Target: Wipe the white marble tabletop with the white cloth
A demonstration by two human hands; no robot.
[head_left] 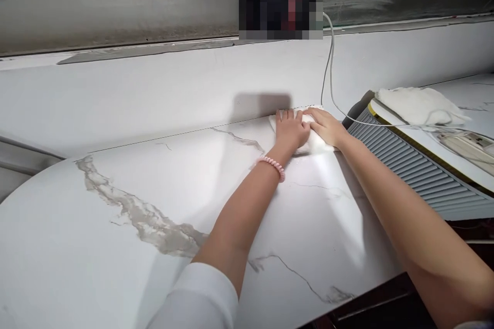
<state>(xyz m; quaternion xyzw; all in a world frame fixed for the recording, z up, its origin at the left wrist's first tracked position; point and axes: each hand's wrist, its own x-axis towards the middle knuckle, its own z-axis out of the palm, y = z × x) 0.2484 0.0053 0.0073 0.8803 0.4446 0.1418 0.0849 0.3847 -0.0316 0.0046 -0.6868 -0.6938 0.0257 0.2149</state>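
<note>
A folded white cloth lies on the white marble-patterned tabletop, against the low white wall at the back. My left hand is pressed onto the cloth's left part, fingers curving over it toward the back edge. On the right side, my right hand grips the same cloth, its fingers pointing left toward those of my left hand. Both palms face down, so the undersides of the fingers are hidden. A pink coiled band circles my left wrist.
At right stands a grey ribbed unit with a white top, bearing another white cloth and a power strip. A thin white cable hangs from a blurred-out object before the window.
</note>
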